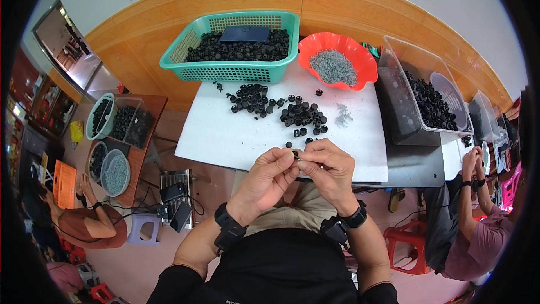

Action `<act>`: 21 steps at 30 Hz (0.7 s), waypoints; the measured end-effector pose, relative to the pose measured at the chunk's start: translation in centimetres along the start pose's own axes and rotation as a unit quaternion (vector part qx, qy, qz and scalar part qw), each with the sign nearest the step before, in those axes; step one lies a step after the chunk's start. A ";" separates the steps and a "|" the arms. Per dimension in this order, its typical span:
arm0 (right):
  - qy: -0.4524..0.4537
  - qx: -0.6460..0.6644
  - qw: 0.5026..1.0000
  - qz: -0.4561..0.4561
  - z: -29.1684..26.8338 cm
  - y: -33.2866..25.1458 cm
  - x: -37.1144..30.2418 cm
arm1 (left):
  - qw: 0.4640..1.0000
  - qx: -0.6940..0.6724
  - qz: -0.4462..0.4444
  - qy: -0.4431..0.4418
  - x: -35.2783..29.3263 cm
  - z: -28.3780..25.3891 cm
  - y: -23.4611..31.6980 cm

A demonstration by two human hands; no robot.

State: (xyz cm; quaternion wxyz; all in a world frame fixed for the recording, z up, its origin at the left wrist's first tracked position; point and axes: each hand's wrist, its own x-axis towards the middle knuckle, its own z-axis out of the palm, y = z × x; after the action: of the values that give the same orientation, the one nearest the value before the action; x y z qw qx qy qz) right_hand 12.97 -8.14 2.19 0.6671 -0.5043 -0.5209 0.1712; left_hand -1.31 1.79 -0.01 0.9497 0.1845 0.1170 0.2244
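Observation:
My left hand (266, 180) and my right hand (328, 171) meet above the near edge of the white work surface. Thumbs and fingertips of both pinch a small dark part (296, 155), mostly hidden between them, its exact kind unclear. Just beyond the fingers lie loose black knob-like caps (304, 114), with another heap of black caps (251, 99) farther left. A few thin grey pieces (343, 115) are scattered to the right of the caps. Both wrists wear black bands with small boxes.
At the back stand a green basket (236, 71) of black parts and a red scalloped bowl (368, 67) of grey pieces. A clear bin (413, 132) with black parts sits right. One person (98, 225) works at a brown table left, another person (475, 236) at right. A red stool (410, 245) stands nearby.

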 end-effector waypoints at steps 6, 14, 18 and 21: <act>0.000 -0.004 1.000 -0.014 0.2 -0.3 -0.1 | 1.000 -0.008 -0.002 -0.001 -0.1 0.0 0.0; -0.001 -0.007 1.000 -0.002 0.5 0.1 -0.2 | 0.999 0.022 0.017 0.021 -0.3 0.1 -0.2; 0.002 -0.018 1.000 0.016 0.1 0.1 0.0 | 0.999 0.046 0.019 0.019 -0.6 0.6 0.1; -0.005 -0.005 1.000 0.027 -0.1 0.2 -0.1 | 0.998 0.066 0.015 0.009 -0.6 0.5 0.2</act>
State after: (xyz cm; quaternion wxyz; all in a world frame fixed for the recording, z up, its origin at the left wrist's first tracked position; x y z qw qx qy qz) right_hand 13.12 -8.20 1.96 0.6572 -0.5207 -0.5109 0.1894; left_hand -1.79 1.50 0.61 0.9309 0.2463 0.1370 0.2325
